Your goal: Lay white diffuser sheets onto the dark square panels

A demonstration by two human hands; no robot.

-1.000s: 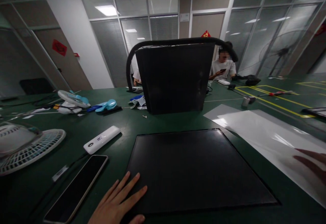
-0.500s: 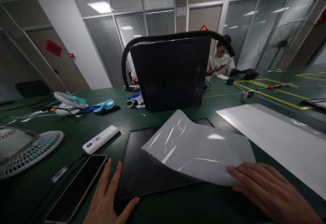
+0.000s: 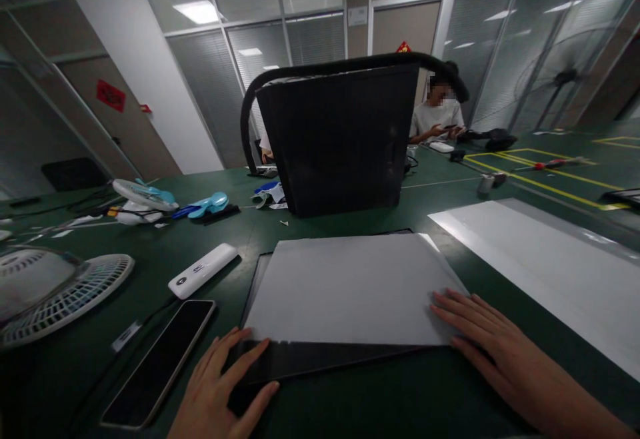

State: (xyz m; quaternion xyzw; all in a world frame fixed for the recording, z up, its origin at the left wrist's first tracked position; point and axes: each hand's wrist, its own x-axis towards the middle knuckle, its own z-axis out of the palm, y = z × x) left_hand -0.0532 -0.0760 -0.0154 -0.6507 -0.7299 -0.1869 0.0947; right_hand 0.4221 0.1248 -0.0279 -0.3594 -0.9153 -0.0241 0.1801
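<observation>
A flat black panel (image 3: 300, 359) lies on the green table (image 3: 380, 406) in front of me. A white sheet (image 3: 345, 286) now lies flat over most of it, leaving the near edge bare. My left hand (image 3: 220, 389) rests open at the panel's near left corner, fingers spread on it. My right hand (image 3: 495, 349) lies open with fingertips on the sheet's near right corner.
A phone (image 3: 160, 359) and a white power bank (image 3: 203, 270) lie left of the panel, a white fan (image 3: 55, 292) further left. A black upright rack (image 3: 345, 139) stands behind. More white sheets (image 3: 540, 266) lie to the right. A seated person (image 3: 437, 116) is beyond.
My right hand brought a white sheet from the right stack over the black panel; it was curled half a second ago and now lies flat. My left hand stayed at the panel's corner.
</observation>
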